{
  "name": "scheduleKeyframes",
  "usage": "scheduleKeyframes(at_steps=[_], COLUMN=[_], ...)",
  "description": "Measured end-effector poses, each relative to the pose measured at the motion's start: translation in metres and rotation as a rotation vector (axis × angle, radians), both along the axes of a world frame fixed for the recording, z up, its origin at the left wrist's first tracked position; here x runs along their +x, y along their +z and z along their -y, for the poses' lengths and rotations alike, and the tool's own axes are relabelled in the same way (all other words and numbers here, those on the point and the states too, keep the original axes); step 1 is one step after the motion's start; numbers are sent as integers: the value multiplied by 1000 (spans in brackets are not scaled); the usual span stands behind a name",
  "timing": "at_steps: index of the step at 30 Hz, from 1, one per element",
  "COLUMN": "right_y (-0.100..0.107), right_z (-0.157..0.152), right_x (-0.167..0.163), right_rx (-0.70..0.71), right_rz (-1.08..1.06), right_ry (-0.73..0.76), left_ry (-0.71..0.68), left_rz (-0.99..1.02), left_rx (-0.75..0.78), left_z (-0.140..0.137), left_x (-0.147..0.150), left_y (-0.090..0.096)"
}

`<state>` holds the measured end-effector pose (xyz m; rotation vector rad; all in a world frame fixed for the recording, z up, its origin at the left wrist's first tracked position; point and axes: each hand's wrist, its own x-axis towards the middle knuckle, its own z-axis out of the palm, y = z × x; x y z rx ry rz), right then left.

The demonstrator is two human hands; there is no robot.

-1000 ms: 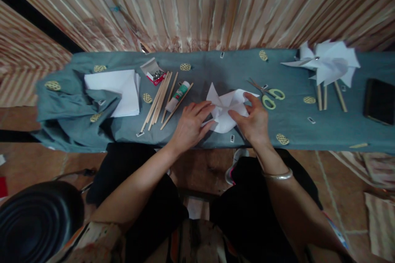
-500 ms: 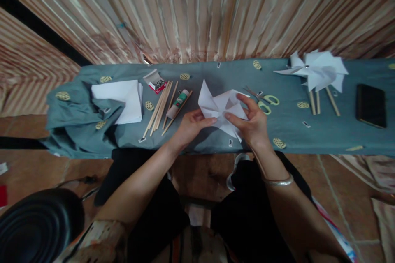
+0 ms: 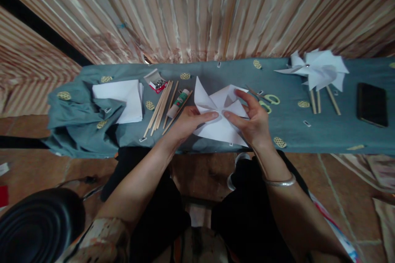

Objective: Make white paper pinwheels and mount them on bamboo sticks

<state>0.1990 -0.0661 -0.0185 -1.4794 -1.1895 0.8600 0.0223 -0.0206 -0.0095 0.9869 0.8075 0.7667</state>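
A white paper pinwheel (image 3: 220, 127) with folded blades is held between both hands, above the cloth-covered table. My left hand (image 3: 193, 121) grips it from the left, thumb lying near the centre and fingers hidden behind the paper. On the other side my right hand (image 3: 251, 119) pinches it, thumb near the centre and index finger along the upper right blade. Green-handled scissors (image 3: 270, 99) lie just beyond my right hand. Left of my left hand are a glue stick (image 3: 179, 102) and several wooden sticks (image 3: 159, 109).
An open box of metal pins (image 3: 156, 82) sits behind the sticks. A stack of white paper (image 3: 129, 100) lies at the left on the green cloth (image 3: 197, 70). Finished pinwheels on sticks (image 3: 324, 68) and a black phone (image 3: 372, 104) are at the right.
My left thumb has moved inward to the pinwheel's centre. The lower blade now spreads flatter and wider, and the left blade tip has shifted slightly left.
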Motion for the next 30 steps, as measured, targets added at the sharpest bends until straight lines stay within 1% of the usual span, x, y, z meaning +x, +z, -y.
scheduleKeyframes(at_steps=[7, 9, 13, 16, 18, 21, 24, 27, 30], right_y=[2, 3, 7, 13, 18, 25, 31, 33, 34], right_z=[5, 6, 8, 18, 26, 39, 47, 50, 49], right_x=[-7, -5, 6, 17, 21, 22, 20, 18, 17], right_rx=[11, 55, 218, 259, 269, 263, 254, 263, 261], right_rz=[61, 84, 105, 181, 236, 352, 427, 453, 443], right_ry=[36, 45, 17, -5, 20, 90, 167, 227, 255], left_ry=[196, 226, 274, 311, 335, 348, 318, 269, 241], left_rz=[-81, -71, -29, 5, 32, 37, 20, 31, 39], left_rx=[11, 4, -20, -32, -31, -41, -80, -94, -93], left_z=[8, 8, 4, 0, -2, -1, 2, 4, 6], left_x=[5, 5, 2, -3, -5, -7, -6, -4, 0], left_y=[-1, -1, -1, 1, 3, 6, 7, 7, 6])
